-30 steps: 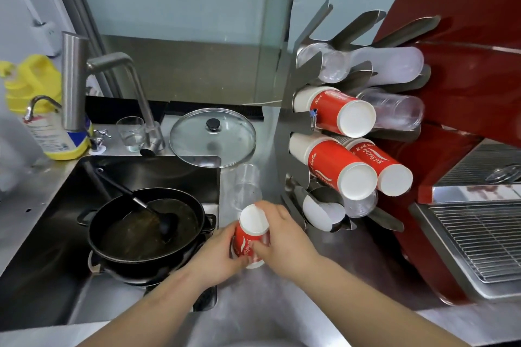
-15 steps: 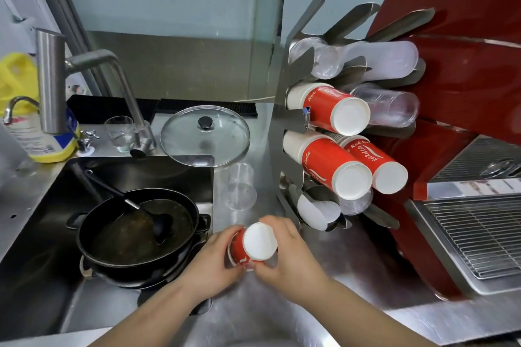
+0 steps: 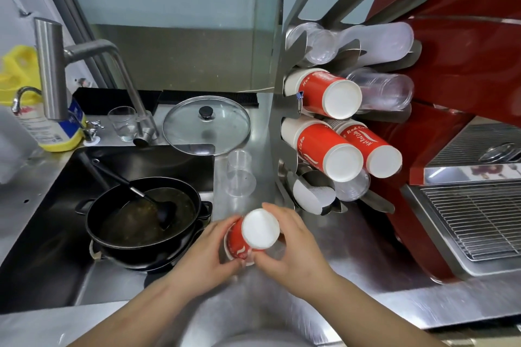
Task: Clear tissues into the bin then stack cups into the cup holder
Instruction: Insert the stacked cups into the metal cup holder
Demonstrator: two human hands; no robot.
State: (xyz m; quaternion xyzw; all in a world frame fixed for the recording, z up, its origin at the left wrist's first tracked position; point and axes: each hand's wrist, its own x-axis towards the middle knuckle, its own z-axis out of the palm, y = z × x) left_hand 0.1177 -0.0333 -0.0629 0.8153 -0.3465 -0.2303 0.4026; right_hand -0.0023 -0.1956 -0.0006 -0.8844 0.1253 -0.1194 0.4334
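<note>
1. While both hands, left hand [image 3: 207,256] and right hand [image 3: 293,251], pinch the red paper cup [image 3: 251,234] above the bench's [image 3: 352,276] front edge, squeezing fingers could crush it.
2. Misaiming at the cup holder [image 3: 277,110] risks knocking the clear plastic cup [image 3: 239,175].

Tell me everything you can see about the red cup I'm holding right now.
The red cup looks like paper, red-walled with a white swirl mark and a flat white base. It is tipped so the base faces up toward the camera; the mouth is hidden. The left hand grips its side and the right hand wraps around the other side. It is held above the steel counter, in front of the cup holder and just right of the sink. Whether it is one cup or several nested cannot be told.
</note>
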